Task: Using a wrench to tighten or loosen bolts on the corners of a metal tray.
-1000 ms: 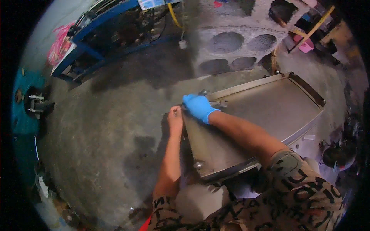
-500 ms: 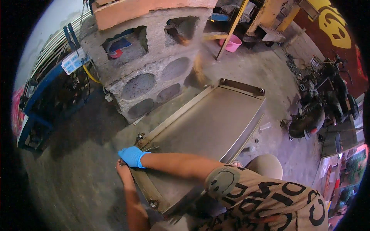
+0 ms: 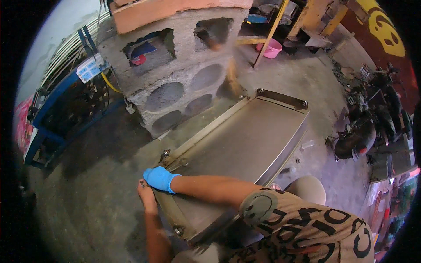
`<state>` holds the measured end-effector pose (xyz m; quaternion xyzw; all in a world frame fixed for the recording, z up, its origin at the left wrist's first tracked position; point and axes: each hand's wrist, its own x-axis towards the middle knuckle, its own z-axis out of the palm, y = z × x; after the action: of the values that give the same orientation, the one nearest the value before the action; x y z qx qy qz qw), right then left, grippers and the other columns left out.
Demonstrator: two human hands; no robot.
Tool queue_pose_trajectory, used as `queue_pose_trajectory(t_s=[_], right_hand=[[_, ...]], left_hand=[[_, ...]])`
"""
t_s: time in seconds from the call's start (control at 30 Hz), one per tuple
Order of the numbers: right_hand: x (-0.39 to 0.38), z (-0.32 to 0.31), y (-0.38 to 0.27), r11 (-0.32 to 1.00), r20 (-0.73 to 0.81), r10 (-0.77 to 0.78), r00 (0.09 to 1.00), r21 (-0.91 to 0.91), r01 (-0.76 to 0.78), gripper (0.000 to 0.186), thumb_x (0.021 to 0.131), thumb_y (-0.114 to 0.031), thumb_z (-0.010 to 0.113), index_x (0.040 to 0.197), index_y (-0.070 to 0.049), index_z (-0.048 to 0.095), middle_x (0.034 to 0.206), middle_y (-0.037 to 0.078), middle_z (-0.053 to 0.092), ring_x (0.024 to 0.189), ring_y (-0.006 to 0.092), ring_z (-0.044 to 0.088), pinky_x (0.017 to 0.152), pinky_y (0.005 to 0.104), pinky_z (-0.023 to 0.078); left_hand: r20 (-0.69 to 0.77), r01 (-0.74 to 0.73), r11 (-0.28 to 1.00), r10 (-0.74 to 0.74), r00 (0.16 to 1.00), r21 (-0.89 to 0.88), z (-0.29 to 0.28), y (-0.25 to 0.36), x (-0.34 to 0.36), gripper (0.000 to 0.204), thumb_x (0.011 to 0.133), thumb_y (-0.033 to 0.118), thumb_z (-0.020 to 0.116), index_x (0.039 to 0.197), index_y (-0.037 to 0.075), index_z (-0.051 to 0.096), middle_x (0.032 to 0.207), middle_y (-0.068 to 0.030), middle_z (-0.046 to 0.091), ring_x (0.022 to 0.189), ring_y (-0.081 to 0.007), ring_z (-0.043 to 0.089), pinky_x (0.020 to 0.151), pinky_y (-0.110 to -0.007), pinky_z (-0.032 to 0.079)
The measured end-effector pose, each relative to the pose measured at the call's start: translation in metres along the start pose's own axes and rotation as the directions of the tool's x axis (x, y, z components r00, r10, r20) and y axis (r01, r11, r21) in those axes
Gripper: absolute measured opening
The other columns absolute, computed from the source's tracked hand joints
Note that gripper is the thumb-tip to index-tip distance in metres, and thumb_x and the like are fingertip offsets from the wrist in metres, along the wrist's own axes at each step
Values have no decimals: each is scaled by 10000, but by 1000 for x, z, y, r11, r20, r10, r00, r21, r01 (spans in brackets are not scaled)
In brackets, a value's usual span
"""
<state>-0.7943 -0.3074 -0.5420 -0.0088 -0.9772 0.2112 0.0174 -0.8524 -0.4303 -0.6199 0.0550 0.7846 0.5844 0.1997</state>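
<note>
A shallow metal tray-like frame (image 3: 232,144) lies on the floor, with bolts at its corners. My right hand (image 3: 160,179), in a blue glove, is closed over its near left corner. From beside the glove a slim metal tool with a rounded end (image 3: 182,162) juts out over the sheet; most of it is hidden. My bare left hand (image 3: 146,193) is just outside the same corner, fingers curled round a small dark metal piece, perhaps a nut or bolt head. Another bolt (image 3: 178,230) shows at the near end.
A concrete block stack (image 3: 175,83) stands beyond the frame's left side, a broom-like bristle bundle (image 3: 232,81) against it. To the left is a blue metal rack (image 3: 57,127) with a power strip (image 3: 89,69). A pink basin (image 3: 271,48) and a motorcycle (image 3: 364,127) are farther right.
The view has shifted slightly, moving the whole scene a little to the right. Both hands remain at the frame's corner; the tool's rounded end shows more clearly beside the glove.
</note>
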Motion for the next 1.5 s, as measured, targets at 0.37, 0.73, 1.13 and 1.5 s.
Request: queue_pose_trajectory(t_s=[0.37, 0.73, 1.13, 1.5], right_hand=[[-18, -19, 32, 992, 39, 14, 999, 122, -19, 175, 865, -196, 416, 902, -42, 492, 852, 217, 584, 782, 377, 588, 660, 456, 473], [-16, -14, 39, 996, 67, -80, 994, 34, 78, 167, 821, -137, 470, 929, -14, 437, 781, 219, 607, 694, 383, 605, 584, 459, 479], [-91, -178, 81, 950, 205, 66, 977, 286, -124, 275, 778, -216, 639, 949, -36, 521, 837, 161, 609, 745, 321, 592, 681, 355, 470], [-401, -335, 102, 434, 173, 737, 653, 620, -654, 214, 782, -71, 632, 971, -8, 554, 869, 50, 603, 801, 88, 520, 722, 269, 463]], left_hand=[[4, 95, 993, -95, 995, 74, 20, 56, -25, 332, 862, 295, 522, 987, -7, 584, 907, -116, 617, 849, -196, 556, 779, -324, 427], [-4, -16, 954, 18, 1000, 299, 7, 27, -12, 293, 894, 294, 504, 905, 7, 558, 779, -68, 562, 730, -170, 489, 708, -310, 407], [24, 96, 988, -99, 995, 122, 10, 23, -17, 355, 883, 332, 480, 987, 3, 564, 911, -118, 602, 849, -188, 535, 789, -320, 422], [161, 67, 972, -105, 981, 224, -9, 83, -29, 349, 892, 336, 516, 967, -2, 554, 874, -51, 568, 807, -151, 505, 739, -280, 413]])
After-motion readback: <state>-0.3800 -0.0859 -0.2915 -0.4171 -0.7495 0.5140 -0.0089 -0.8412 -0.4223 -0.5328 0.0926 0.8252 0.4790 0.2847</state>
